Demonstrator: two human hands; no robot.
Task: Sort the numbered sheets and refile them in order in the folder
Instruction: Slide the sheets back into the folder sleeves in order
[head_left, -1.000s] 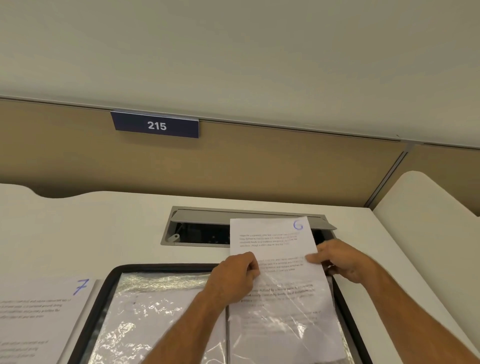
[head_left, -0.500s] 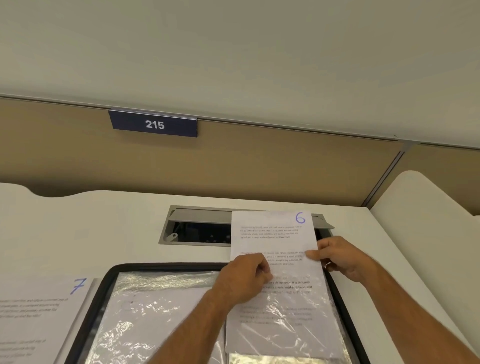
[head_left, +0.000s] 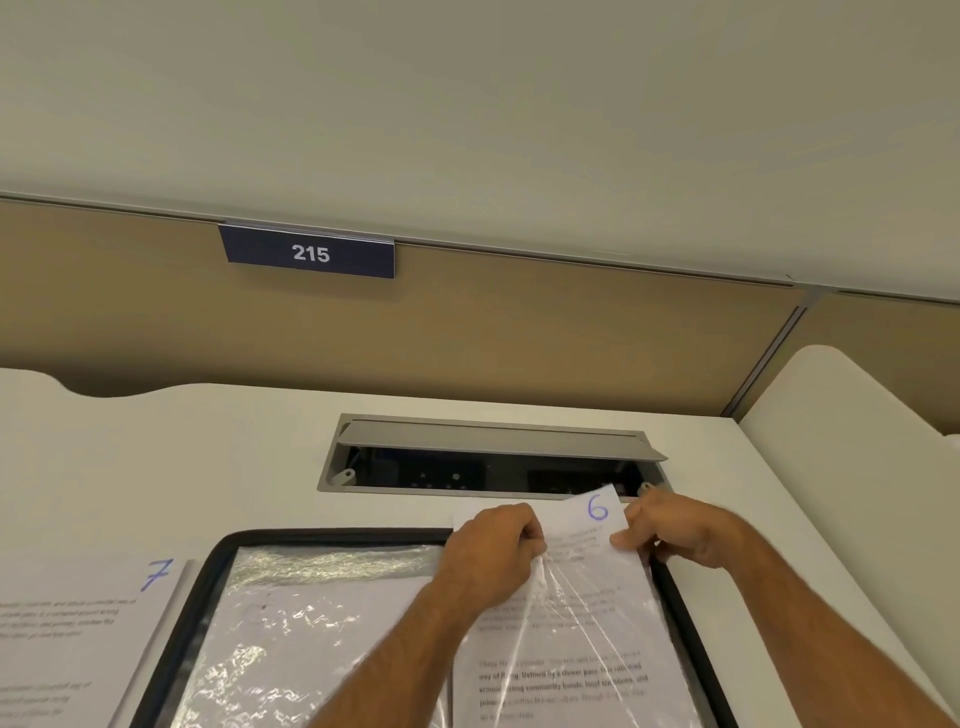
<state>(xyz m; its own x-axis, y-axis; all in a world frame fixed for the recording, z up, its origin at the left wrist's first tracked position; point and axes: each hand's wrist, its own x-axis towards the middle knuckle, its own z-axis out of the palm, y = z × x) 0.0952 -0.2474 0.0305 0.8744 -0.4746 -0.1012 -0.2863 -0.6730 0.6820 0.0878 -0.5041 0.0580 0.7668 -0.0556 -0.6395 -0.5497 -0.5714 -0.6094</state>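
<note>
Head view, both hands' grips — left hand (head_left: 496, 545), right hand (head_left: 675, 535) — pinching sheet 6 (head_left: 582, 525), seemingly inside crinkly clear sleeve (head_left: 587, 613).

sheet 7 (head_left: 67, 639) cut off left, folder (head_left: 171, 644) bottom cropped

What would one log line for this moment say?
step: sheet 6 mostly inside right plastic sleeve | left hand: pinches sleeve | right hand: pinches sheet edge | sheet 7: beside folder

left hand (head_left: 498, 545): fingers curled, pinching sheet 6 (head_left: 576, 525) at its left | right hand (head_left: 675, 530): pinching its right edge | forearms: converging toward its top
</note>
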